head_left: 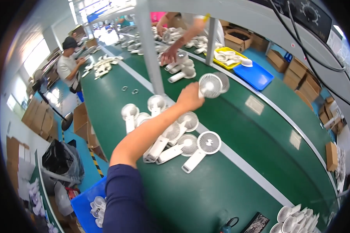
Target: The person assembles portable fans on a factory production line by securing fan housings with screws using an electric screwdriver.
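Note:
My left hand [190, 97] is closed around the handle of a white handheld fan [210, 85], held up over the dark green conveyor belt [237, 124]. A second, greyer round head shows just behind that fan; I cannot tell whether it is a separate fan. Below my forearm, several white handheld fans [188, 144] lie in a loose heap on the green table [206, 194]. One fan [209, 142] at the heap's right side lies with its grille up and its handle toward me. My right hand is out of view.
A metal post [149, 50] rises beyond my hand. Across the belt, a co-worker's hand [169, 56] touches more fans. A yellow tray [229, 54] and blue tray [254, 75] stand at the far edge. Fans [295, 219] are stacked lower right, near a black strip [256, 223].

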